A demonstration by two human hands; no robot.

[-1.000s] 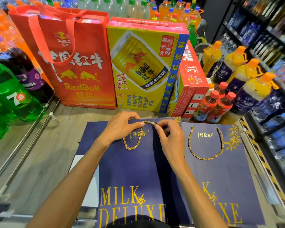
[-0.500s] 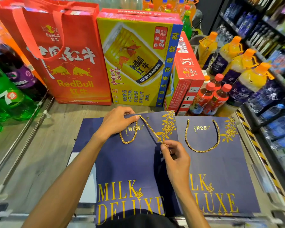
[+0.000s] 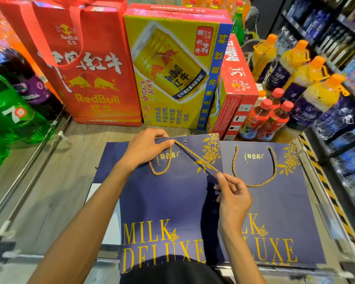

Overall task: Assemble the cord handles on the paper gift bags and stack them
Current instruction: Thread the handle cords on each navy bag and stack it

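A navy "MILK DELUXE" paper gift bag [image 3: 164, 201] lies flat in front of me, partly over a second navy bag [image 3: 275, 201] on its right. My left hand [image 3: 146, 147] grips the top edge of the near bag, thumb by the hole where a gold cord [image 3: 195, 157] comes out. My right hand [image 3: 233, 196] pinches the cord's free end and holds it taut, slanting down to the right. An open eyelet [image 3: 185, 142] shows near the top edge. The right-hand bag carries a full gold cord handle [image 3: 254, 184].
Behind the bags stand a red RedBull bag [image 3: 86, 78], a yellow RedBull carton [image 3: 172, 74] and a red box [image 3: 237, 83]. Green and dark soda bottles [image 3: 12, 111] line the left; orange-capped bottles [image 3: 307, 83] and a drinks shelf the right. Bare wooden floor [image 3: 49, 181] lies left.
My right hand has drawn the cord's free end away from the top edge, down and to the right, so the cord runs taut. My left hand stays on the bag's top edge.
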